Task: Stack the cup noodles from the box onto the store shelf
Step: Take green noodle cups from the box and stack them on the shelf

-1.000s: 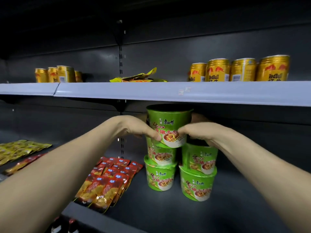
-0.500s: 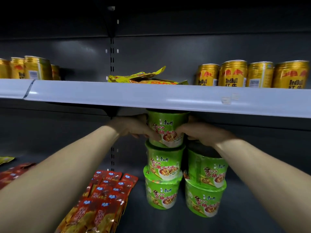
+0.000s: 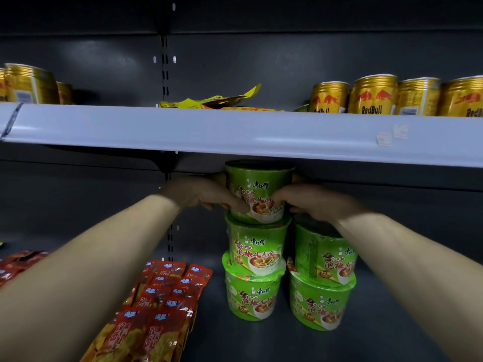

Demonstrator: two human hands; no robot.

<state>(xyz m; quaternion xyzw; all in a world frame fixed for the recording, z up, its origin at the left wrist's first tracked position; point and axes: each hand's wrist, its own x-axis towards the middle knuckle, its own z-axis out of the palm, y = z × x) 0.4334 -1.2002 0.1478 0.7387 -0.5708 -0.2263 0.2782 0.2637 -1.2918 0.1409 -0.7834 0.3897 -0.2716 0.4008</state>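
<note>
Backdrop: dark metal store shelving, with a slotted upright at 12 o'clock of the frame.
Shelf lip: pale shelf lip (image 3: pixel 209 129) running across the upper half of the view.
Lower shelf: dark lower shelf (image 3: pixel 261 343) carrying the cups and packets.
Top cup: green top cup (image 3: pixel 258 186), upright just under the shelf lip at the head of the left stack. Its base meets the lid below (full seating not resolvable).
Left stack: middle cup (image 3: pixel 257 246) sits on bottom cup (image 3: pixel 251 296); both are upright.
Right stack: upper right cup (image 3: pixel 324 257) on lower right cup (image 3: pixel 318 301), just beside the left stack at 3 o'clock.
Left hand: left hand (image 3: pixel 201 194) at 9 o'clock of the top cup. The thumb lies on the lower front wall, the fingers curl round the side, and their tips are hidden.
Right hand: right hand (image 3: pixel 313 202) at 3 o'clock of the top cup. The thumb is on the front wall and the fingers wrap behind, out of sight.
Red packets: red packets (image 3: pixel 167 296) lying flat in overlapping rows at 8 o'clock of the stacks.
Upper shelf: gold cans (image 3: pixel 373 95) at 2 o'clock, yellow packets (image 3: pixel 214 100) at 12 o'clock.
</note>
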